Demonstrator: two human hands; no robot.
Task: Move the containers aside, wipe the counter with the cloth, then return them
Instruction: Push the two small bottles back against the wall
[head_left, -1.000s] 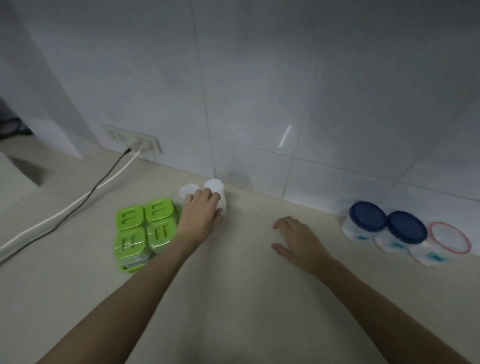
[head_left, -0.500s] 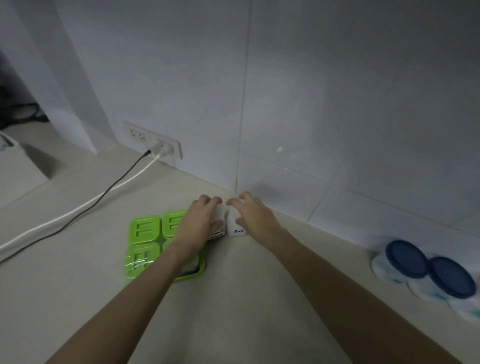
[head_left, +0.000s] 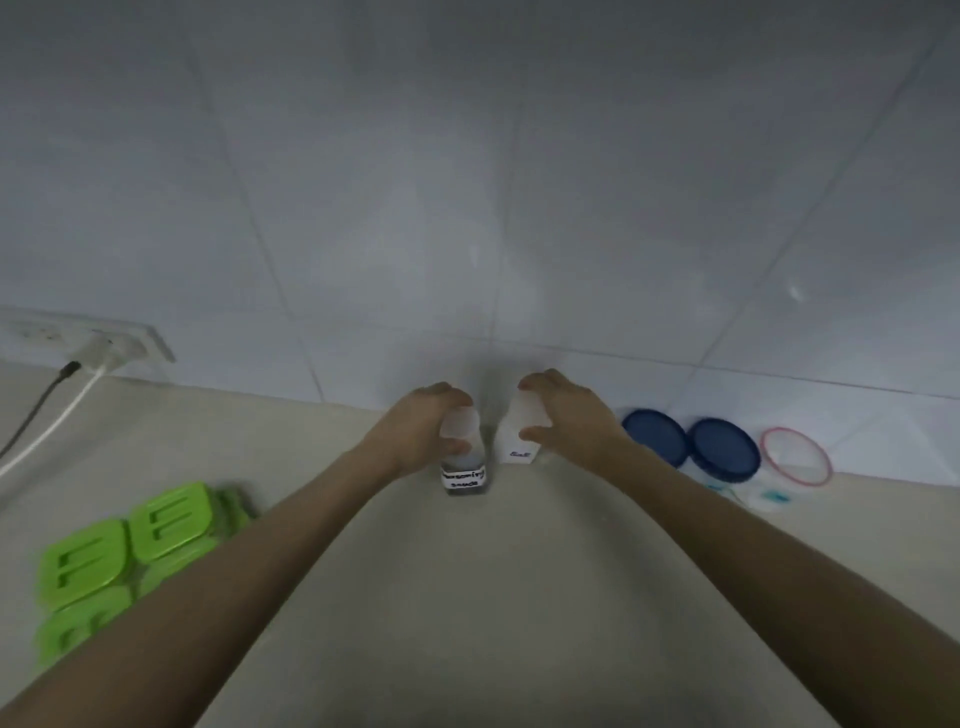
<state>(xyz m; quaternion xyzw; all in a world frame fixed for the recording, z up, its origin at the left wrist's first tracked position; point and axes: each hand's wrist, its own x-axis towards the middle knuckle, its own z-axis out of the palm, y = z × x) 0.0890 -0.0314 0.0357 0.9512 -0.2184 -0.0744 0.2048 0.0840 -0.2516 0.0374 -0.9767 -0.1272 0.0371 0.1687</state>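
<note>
Two small white shaker jars stand close together near the tiled wall. My left hand (head_left: 423, 428) grips the left jar (head_left: 464, 460), which carries a black-lettered label. My right hand (head_left: 566, 418) grips the right jar (head_left: 517, 441), which has a small blue label. Both jars look slightly off the beige counter (head_left: 467, 597), though I cannot tell for sure. At the lower left sits a set of green-lidded containers (head_left: 111, 561). Right of my hands are two blue-lidded tubs (head_left: 691, 444) and a clear tub with a red rim (head_left: 795, 457). No cloth is in view.
A wall socket (head_left: 111, 340) at the left holds plugs, with a white and a black cable (head_left: 47, 421) trailing over the counter toward the left edge. The tiled wall (head_left: 467, 208) rises directly behind the jars.
My right hand came over from the bare counter and closed on the right jar. Both hands carried the jars rightward, away from the green containers and nearer the blue-lidded tubs.
</note>
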